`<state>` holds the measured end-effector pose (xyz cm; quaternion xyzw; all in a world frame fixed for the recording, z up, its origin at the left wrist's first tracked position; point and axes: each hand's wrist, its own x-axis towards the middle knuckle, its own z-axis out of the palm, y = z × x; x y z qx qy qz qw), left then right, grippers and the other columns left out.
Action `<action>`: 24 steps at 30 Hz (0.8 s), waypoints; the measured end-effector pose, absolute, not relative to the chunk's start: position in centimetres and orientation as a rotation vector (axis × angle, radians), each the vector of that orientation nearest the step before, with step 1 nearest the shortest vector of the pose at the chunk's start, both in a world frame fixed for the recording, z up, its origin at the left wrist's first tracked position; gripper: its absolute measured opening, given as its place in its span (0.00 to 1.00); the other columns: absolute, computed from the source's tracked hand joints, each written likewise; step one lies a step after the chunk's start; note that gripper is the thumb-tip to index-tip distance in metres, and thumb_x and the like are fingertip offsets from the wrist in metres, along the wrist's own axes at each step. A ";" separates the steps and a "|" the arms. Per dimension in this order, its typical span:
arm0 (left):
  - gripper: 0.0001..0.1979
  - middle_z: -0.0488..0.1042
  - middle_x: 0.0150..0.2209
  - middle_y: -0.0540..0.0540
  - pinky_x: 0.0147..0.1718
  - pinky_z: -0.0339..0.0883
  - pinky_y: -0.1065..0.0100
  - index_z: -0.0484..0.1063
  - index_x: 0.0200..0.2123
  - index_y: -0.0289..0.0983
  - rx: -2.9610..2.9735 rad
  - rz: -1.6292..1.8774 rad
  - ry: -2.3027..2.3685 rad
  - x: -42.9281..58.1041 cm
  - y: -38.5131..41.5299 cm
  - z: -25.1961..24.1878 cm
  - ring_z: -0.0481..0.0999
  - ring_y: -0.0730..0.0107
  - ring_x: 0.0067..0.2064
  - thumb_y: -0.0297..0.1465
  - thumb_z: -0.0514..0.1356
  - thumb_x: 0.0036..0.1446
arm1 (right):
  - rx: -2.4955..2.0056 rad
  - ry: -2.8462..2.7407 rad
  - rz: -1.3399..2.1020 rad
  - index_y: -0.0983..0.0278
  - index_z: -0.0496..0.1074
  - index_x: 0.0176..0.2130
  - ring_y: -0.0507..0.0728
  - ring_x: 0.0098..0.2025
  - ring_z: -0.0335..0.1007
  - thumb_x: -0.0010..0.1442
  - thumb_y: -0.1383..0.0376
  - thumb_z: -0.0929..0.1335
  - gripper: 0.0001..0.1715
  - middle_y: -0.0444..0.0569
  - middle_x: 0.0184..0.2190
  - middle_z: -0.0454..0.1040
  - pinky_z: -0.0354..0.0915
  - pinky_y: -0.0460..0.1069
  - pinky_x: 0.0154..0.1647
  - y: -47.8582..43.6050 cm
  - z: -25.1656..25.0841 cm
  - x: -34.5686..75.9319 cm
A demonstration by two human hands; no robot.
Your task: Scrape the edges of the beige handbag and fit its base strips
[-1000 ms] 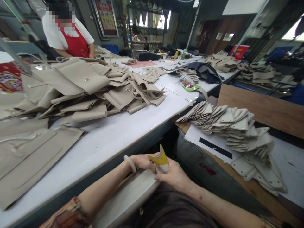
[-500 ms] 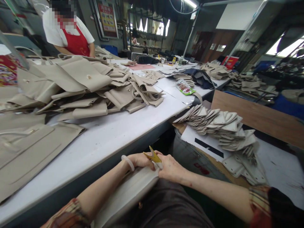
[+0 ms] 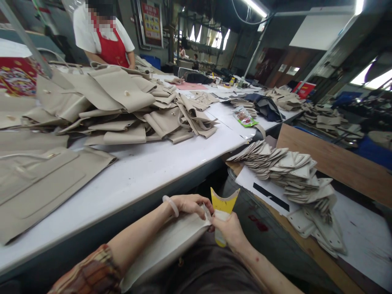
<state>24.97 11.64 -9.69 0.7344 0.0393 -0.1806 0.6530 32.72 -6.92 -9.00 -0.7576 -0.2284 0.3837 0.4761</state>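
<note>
My left hand (image 3: 188,204), with a pale bangle at the wrist, pinches the end of a beige leather-like piece (image 3: 167,245) that lies along my lap. Close beside it, my right hand (image 3: 232,232) grips a flat yellow tool (image 3: 225,199) with a concave, two-pointed end and a white wrapping round its middle. The notched end points up and away from me. Fingers of both hands nearly meet at the corner of the piece, and some right fingertips are hidden behind the tool.
A white table (image 3: 153,163) carries a heap of beige leather-like pieces (image 3: 122,94) and a flat panel (image 3: 52,192). Rightward, stacked pale pieces with holes (image 3: 288,163) lie near a brown board (image 3: 330,155). A person in a red apron (image 3: 113,49) stands across the table.
The right hand has turned and shifted rightward, so the yellow tool now stands upright with its broad face showing. My left hand still holds the piece. The whole view has shifted slightly.
</note>
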 end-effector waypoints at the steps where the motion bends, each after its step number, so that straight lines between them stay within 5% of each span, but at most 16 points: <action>1: 0.22 0.78 0.39 0.51 0.42 0.67 0.67 0.77 0.42 0.40 1.692 -0.414 0.106 25.0 11.5 -9.5 0.74 0.62 0.42 0.32 0.67 0.38 | -1.813 -0.558 1.005 0.67 0.71 0.27 0.57 0.24 0.72 0.48 0.59 0.70 0.12 0.50 0.21 0.74 0.70 0.50 0.30 -7.3 -8.7 33.0; 5: 0.18 0.76 0.32 0.52 0.34 0.65 0.70 0.78 0.38 0.40 1.790 -0.406 0.176 25.2 10.8 -9.1 0.73 0.64 0.36 0.33 0.69 0.38 | -1.717 -0.569 1.263 0.67 0.67 0.28 0.53 0.14 0.64 0.54 0.50 0.70 0.22 0.45 0.16 0.70 0.65 0.47 0.17 -9.7 -6.7 35.7; 10: 0.16 0.75 0.30 0.53 0.29 0.62 0.73 0.78 0.38 0.40 1.838 -0.358 0.193 25.0 10.6 -9.0 0.72 0.69 0.33 0.34 0.68 0.41 | -1.563 -0.641 1.732 0.65 0.63 0.44 0.53 0.20 0.72 0.56 0.54 0.72 0.24 0.53 0.34 0.79 0.67 0.44 0.17 -13.1 -5.5 40.0; 16: 0.17 0.72 0.29 0.54 0.26 0.59 0.75 0.78 0.40 0.40 1.874 -0.287 0.197 24.6 10.6 -8.8 0.68 0.72 0.30 0.33 0.67 0.43 | -1.597 -0.608 2.039 0.67 0.68 0.37 0.50 0.12 0.65 0.60 0.43 0.66 0.29 0.47 0.18 0.72 0.61 0.41 0.10 -12.9 -7.1 38.8; 24: 0.22 0.75 0.37 0.52 0.31 0.64 0.74 0.73 0.44 0.39 1.879 -0.229 0.211 24.6 10.5 -8.5 0.72 0.70 0.35 0.32 0.68 0.43 | -1.580 -0.489 1.957 0.67 0.65 0.42 0.51 0.11 0.62 0.58 0.38 0.64 0.35 0.47 0.17 0.71 0.58 0.41 0.09 -11.6 -8.2 35.3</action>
